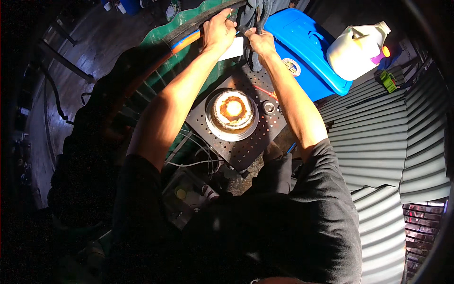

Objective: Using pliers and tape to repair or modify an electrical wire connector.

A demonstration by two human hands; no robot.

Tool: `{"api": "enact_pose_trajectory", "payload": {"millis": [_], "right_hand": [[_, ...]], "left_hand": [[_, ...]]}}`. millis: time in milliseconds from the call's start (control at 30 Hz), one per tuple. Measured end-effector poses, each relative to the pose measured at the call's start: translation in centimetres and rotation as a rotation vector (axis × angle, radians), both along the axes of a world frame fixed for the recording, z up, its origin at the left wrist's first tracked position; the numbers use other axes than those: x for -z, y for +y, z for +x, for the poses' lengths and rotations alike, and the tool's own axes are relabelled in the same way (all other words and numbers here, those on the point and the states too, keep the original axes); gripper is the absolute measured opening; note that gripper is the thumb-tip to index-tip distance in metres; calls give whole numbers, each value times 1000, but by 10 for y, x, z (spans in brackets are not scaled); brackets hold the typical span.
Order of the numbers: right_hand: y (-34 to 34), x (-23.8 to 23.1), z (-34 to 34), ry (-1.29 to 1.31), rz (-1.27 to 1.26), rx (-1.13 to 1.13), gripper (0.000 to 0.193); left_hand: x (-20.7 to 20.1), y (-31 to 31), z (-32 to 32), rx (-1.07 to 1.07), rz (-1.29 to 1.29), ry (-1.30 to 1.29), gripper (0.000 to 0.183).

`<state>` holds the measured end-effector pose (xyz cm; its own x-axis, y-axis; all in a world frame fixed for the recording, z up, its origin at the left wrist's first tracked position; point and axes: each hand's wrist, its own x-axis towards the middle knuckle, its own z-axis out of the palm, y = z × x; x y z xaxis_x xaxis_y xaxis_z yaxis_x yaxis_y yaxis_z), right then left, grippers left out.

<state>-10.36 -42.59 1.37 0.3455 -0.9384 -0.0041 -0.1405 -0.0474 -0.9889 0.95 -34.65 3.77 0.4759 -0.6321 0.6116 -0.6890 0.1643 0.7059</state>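
Note:
Both my arms reach up to the far edge of a green corrugated sheet wall (189, 26). My left hand (220, 32) is closed at the rail on top of this wall, its fingertips around something small and dark. Just to its right, my right hand (260, 42) is also closed, pinching a dark piece beside a hanging grey cloth (255, 16); its exact kind is too small to tell. A white card-like piece (232, 49) shows below my left hand. Below my arms, a round metal pot (233, 110) with brown stains sits in a silvery dish on a perforated black metal table (241, 154).
On the table are a small round dark cap (268, 107) and a red stick-like tool (266, 92). A blue lidded bin (302, 47) stands at far right with a white jug (354, 52) on its lid. Grey corrugated sheets (373, 137) lie at right. Thin cables (194, 164) hang left of the table.

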Motion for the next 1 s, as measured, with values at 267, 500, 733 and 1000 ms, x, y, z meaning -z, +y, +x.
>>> {"api": "enact_pose_trajectory", "payload": {"millis": [267,500,733,1000], "right_hand": [[-13,-7,-1,142,-144,12,13],[-16,-7,-2,245,-180,3,19],[15,-21,5,303,-263,107,33],[25,-32,38,308,-221,156,42]], "left_hand": [[-4,4,-3,70,46,15,36],[-5,1,4,46,87,-10,35],[-11,22,-13,-205,-101,-402,30],[0,32,-4,-143,255,-492,19]]}}
